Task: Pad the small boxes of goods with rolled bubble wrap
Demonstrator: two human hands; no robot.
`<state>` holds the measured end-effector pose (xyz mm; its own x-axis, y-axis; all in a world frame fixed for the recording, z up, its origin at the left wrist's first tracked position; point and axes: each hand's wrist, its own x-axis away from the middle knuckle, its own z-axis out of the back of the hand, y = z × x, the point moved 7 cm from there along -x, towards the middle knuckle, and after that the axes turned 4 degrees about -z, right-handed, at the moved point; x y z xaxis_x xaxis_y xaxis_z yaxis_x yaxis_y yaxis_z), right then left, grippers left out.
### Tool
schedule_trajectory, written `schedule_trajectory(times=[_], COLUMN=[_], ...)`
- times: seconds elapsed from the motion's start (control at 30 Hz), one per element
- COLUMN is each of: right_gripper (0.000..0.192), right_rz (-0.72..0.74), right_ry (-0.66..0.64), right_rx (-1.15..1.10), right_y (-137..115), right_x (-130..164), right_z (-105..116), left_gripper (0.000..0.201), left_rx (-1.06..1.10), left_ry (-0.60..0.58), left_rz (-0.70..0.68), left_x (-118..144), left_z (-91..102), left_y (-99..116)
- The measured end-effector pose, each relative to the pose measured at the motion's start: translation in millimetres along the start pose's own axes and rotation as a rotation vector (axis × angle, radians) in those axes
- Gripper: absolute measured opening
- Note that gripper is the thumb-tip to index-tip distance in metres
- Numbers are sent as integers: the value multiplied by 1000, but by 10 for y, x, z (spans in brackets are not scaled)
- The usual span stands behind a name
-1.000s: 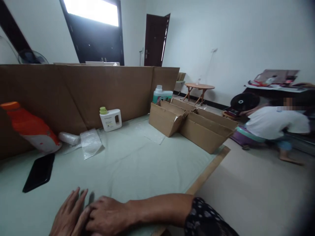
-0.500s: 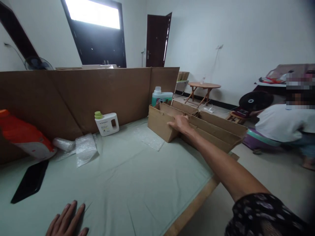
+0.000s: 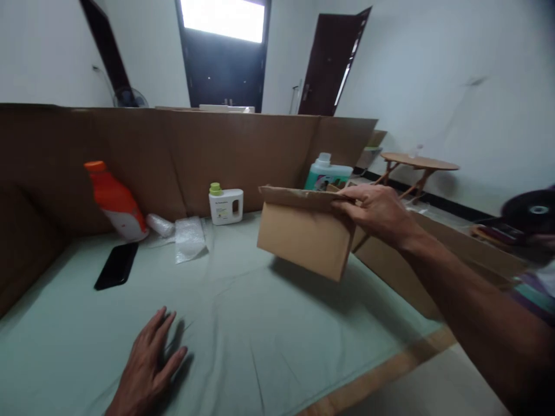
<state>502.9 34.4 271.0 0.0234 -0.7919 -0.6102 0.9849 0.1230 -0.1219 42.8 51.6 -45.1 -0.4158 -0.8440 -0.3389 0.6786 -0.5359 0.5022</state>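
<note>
My right hand [image 3: 377, 208] pinches the top edge of a cardboard box [image 3: 306, 234], which hangs tilted a little above the cloth-covered table [image 3: 234, 306]. Another cardboard box [image 3: 396, 266] stands just behind and to the right, partly hidden by my arm. My left hand [image 3: 150, 358] is low over the near left of the table, fingers apart and holding nothing. Beyond the lifted box stands a bottle of teal liquid [image 3: 329, 173], its lower part hidden. A white jug with a green cap [image 3: 226, 206] stands upright to the left.
On the left are a leaning orange bottle [image 3: 117, 202], bubble wrap [image 3: 189, 240] and a black phone [image 3: 116, 266]. A tall cardboard panel [image 3: 243, 150] lines the table's back. Past the wooden edge [image 3: 381, 375] is floor; a round table [image 3: 418, 162] stands farther off.
The near cardboard box has come up off the table in my right hand, toward me. My left hand has moved forward into fuller view. The camera has turned left.
</note>
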Motion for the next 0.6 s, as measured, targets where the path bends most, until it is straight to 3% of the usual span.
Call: schedule_trajectory(times=[0.17, 0.27, 0.33, 0.43, 0.5, 0.6], right_gripper=[17, 23, 29, 55, 66, 64], right_rz=[420, 465, 387, 97, -104, -337], right_ry=[27, -19, -19, -29, -128, -331], right_rx=[-132, -288, -325, -323, -380, -530], right_y=[-1233, -1571, -1533, -1166, -900, -663], right_x=[491, 966, 1243, 1523, 1661, 1835], right_z=[-361, -547, -584, -686, -929, -1478], left_gripper=[99, 111, 105, 102, 106, 102], left_rx=[392, 547, 597, 641, 650, 617], left_ry=[86, 76, 52, 55, 72, 74], left_rz=[157, 235, 286, 331, 341, 272], left_x=[-152, -136, -79, -13, 0, 21], left_z=[69, 94, 96, 74, 25, -97], left_y=[284, 363, 356, 302, 275, 329])
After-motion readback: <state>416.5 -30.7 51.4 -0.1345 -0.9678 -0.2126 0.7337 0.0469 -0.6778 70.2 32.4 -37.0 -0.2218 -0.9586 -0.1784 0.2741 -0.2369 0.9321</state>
